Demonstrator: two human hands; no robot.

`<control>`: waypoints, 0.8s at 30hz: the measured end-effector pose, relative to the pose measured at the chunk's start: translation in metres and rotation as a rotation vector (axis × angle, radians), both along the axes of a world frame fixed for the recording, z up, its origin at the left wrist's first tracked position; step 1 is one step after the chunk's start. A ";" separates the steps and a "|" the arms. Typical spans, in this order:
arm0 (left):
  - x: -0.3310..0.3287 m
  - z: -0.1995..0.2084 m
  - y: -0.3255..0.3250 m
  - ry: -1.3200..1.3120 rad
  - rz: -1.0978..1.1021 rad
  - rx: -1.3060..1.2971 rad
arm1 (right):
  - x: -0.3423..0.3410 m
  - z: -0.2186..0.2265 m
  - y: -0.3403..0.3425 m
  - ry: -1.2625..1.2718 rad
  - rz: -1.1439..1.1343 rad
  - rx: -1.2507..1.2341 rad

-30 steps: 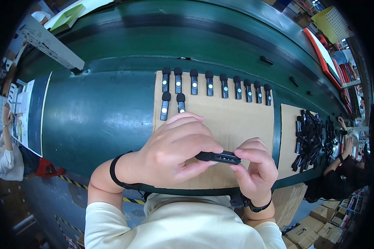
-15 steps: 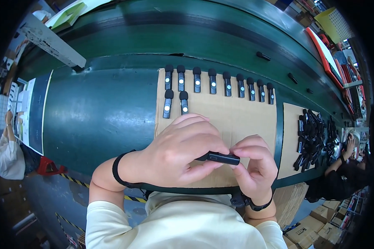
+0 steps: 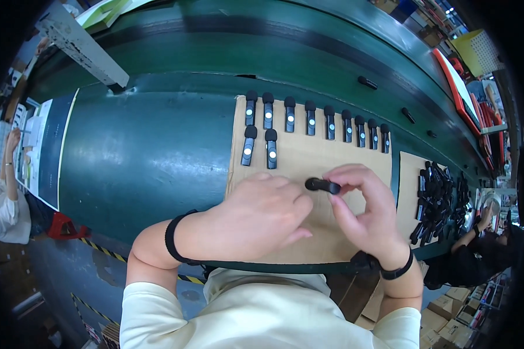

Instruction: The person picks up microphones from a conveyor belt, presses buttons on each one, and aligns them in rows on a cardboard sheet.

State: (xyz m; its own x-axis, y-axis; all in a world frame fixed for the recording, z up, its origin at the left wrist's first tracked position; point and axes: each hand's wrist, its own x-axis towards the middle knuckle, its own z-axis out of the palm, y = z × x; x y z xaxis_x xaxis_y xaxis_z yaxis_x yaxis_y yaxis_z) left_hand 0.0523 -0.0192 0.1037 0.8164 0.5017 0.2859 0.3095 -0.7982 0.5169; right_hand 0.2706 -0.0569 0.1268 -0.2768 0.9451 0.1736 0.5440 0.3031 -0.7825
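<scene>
- A worker's two hands meet over a brown cardboard sheet (image 3: 355, 232) laid on a green table (image 3: 145, 157), with a small black clip-on microphone (image 3: 323, 185) pinched between them, just above the sheet.
- The right hand (image 3: 364, 212) is curled, its thumb and fingertips closed on the right end of the microphone; the round foam-capped end juts out to the left.
- The left hand (image 3: 259, 218) is loosely folded, knuckles up, its fingertips reaching the microphone's near side; how firmly it grips cannot be told from this view.
- Both wrists wear black bands, the left wrist band (image 3: 172, 238) plainly seen against a cream sleeve.
- Along the sheet's far edge stands a row of microphones (image 3: 317, 122), foam caps pointing away and pale round dots facing up, evenly spaced, apparently so each can be checked at a glance.
- Two more microphones (image 3: 259, 148) begin a second row just below the left end of the first, in the same orientation.
- To the right, a second cardboard sheet (image 3: 409, 186) carries a loose pile of black units (image 3: 439, 200), heaped rather than sorted and within the right hand's reach.
- At the left rim, another person's pale sleeve (image 3: 3, 209) shows beside the table.
</scene>
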 end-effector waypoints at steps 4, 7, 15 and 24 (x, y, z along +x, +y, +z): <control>0.001 -0.009 -0.004 0.208 -0.108 -0.036 | -0.006 -0.021 0.031 -0.112 0.078 0.074; 0.002 -0.012 -0.007 0.259 -0.129 -0.026 | -0.009 -0.038 0.042 -0.248 0.126 0.214; -0.001 -0.014 -0.009 0.266 -0.119 -0.039 | -0.021 -0.046 0.037 -0.491 0.240 0.292; 0.001 -0.015 -0.009 0.246 -0.130 -0.054 | -0.022 -0.050 0.046 -0.520 0.167 0.309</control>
